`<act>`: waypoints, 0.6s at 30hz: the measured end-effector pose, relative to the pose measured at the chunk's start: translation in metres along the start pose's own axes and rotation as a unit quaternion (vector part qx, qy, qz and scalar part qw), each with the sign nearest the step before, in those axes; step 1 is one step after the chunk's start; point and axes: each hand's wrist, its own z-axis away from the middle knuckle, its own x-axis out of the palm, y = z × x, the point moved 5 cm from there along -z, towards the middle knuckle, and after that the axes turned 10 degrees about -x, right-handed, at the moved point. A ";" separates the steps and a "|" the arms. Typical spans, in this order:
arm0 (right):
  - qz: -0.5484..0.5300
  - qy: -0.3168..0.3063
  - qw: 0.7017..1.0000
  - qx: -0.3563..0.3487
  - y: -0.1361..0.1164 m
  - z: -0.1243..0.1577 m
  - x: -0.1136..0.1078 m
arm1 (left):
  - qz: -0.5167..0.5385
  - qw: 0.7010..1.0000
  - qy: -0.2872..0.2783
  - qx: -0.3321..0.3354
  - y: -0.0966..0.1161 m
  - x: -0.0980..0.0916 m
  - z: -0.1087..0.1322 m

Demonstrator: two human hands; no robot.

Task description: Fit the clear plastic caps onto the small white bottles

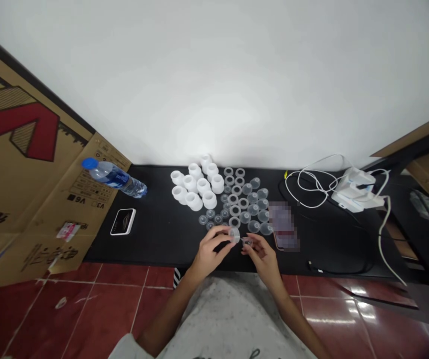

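Observation:
My left hand (210,251) pinches a clear plastic cup (234,235) by its side, just above the black tabletop (154,239). My right hand (261,255) holds a small clear plastic piece (247,242) between its fingertips, close to that cup and apparently not touching it. Just beyond both hands lies a dense group of clear plastic cups and rings (241,203), some upright, some upside down. To its left stands a cluster of white, thick-walled cylindrical pieces (195,183), possibly silicone.
A phone (284,227), blurred out, lies right of the clear pieces. Further right are white chargers (356,189) and tangled cables. On the left are a blue-capped water bottle (114,177) and a small black-and-white device (123,221). Flattened cardboard (31,159) leans beside the table, above red floor tiles (102,309).

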 end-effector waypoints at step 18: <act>0.008 -0.029 1.000 -0.003 -0.012 -0.007 0.002 | 0.014 0.994 -0.084 -0.067 -0.010 0.020 0.005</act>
